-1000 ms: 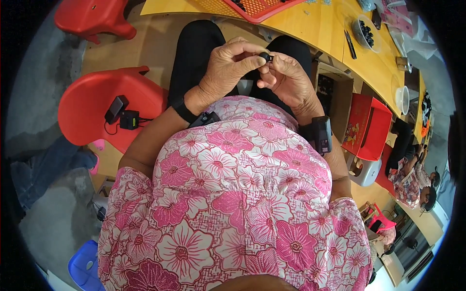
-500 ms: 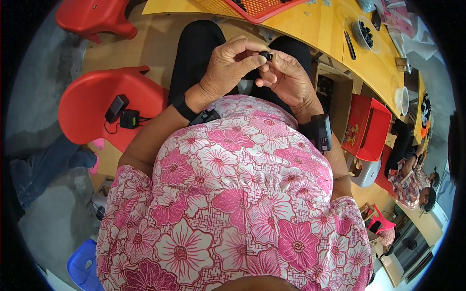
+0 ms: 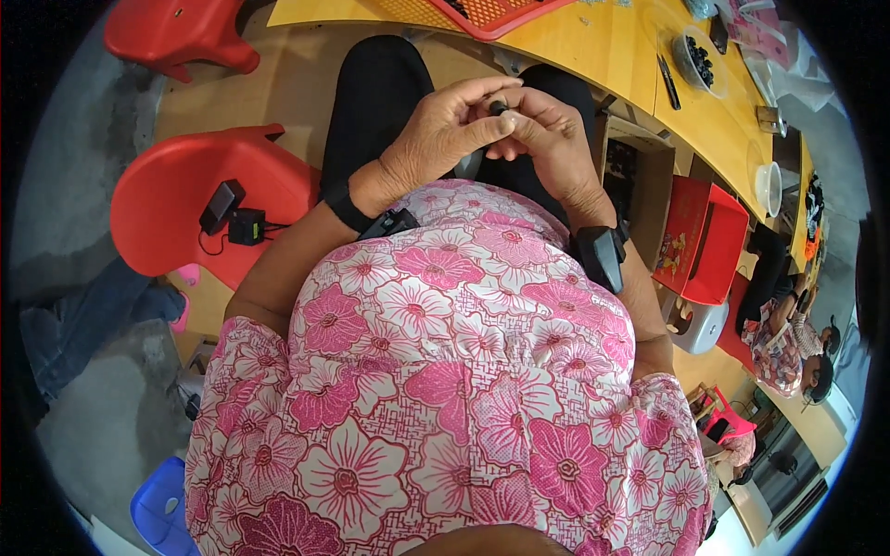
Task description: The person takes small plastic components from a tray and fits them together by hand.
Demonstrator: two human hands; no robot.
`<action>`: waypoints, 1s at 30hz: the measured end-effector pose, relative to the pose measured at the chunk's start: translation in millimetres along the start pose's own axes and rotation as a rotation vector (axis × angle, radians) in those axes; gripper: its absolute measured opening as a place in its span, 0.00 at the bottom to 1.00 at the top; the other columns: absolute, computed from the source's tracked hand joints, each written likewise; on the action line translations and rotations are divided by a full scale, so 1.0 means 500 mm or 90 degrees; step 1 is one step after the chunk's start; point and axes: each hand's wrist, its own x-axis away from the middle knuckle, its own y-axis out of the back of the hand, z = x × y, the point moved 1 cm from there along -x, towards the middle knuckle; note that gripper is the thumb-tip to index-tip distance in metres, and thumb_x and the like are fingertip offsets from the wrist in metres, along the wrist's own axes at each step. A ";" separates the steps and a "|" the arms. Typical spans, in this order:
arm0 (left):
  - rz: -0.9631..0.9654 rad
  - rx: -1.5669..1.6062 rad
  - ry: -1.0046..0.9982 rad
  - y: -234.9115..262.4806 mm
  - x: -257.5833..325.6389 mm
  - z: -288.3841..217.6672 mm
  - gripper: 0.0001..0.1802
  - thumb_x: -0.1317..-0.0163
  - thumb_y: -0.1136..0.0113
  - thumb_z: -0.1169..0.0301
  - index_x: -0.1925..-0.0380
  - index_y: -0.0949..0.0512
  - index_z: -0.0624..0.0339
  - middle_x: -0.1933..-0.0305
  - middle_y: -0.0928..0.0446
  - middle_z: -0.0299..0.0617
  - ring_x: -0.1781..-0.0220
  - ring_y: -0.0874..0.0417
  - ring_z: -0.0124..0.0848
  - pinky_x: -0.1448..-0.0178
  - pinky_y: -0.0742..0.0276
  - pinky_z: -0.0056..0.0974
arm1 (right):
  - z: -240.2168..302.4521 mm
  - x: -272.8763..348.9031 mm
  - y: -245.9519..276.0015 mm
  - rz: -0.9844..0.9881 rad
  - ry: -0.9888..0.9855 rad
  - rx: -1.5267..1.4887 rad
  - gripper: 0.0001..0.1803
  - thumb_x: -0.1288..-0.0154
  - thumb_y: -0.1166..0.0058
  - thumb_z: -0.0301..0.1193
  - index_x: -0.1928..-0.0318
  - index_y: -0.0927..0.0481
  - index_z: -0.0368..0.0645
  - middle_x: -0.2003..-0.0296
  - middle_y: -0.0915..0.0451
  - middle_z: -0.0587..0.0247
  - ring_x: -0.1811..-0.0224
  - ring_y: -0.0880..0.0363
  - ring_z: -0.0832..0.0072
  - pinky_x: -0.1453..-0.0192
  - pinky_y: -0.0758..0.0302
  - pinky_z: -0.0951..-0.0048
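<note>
A small dark part (image 3: 499, 107), round at its visible end, sits between my fingertips above my lap. My left hand (image 3: 439, 122) curls around it from the left, thumb below and index finger above. From the other side my right hand (image 3: 554, 139) pinches it with thumb and bent index finger. Fingers cover much of the part, so its exact kind cannot be made out. Both wrists wear black bands with devices on them.
Ahead stands a yellow table (image 3: 593, 56) with an orange-red tray (image 3: 491, 30), a clear bowl of black parts (image 3: 681, 63) and a black pen-like tool (image 3: 668, 83). Red chairs (image 3: 153, 208) stand left. A cardboard box (image 3: 654, 171) and red box (image 3: 706, 243) are right; other people sit farther off.
My right hand has rolled inward, its wrist device turning with it, and its fingers overlap my left fingertips more. The dark part has turned and shifted slightly left.
</note>
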 end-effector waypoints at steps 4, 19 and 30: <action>-0.006 -0.164 0.013 -0.004 0.001 -0.008 0.26 0.34 0.46 0.62 0.42 0.35 0.67 0.58 0.27 0.40 0.62 0.22 0.24 0.56 0.23 0.28 | -0.003 0.006 -0.005 -0.011 0.091 0.121 0.10 0.34 0.49 0.28 0.56 0.23 0.35 0.69 0.22 0.65 0.71 0.23 0.84 0.65 0.22 0.83; -0.032 -0.223 -0.013 -0.014 0.005 -0.015 0.24 0.33 0.49 0.62 0.43 0.34 0.68 0.61 0.28 0.41 0.65 0.23 0.22 0.60 0.25 0.27 | -0.010 0.006 -0.012 -0.046 0.086 0.102 0.10 0.34 0.49 0.26 0.55 0.23 0.35 0.68 0.20 0.63 0.71 0.20 0.81 0.66 0.22 0.81; -0.110 -0.230 -0.098 0.000 -0.002 -0.010 0.12 0.37 0.43 0.74 0.54 0.22 0.60 0.68 0.27 0.32 0.70 0.25 0.18 0.67 0.25 0.23 | -0.029 -0.007 0.020 0.105 -0.072 -0.367 0.16 0.35 0.45 0.38 0.59 0.22 0.35 0.75 0.26 0.67 0.78 0.31 0.82 0.65 0.21 0.72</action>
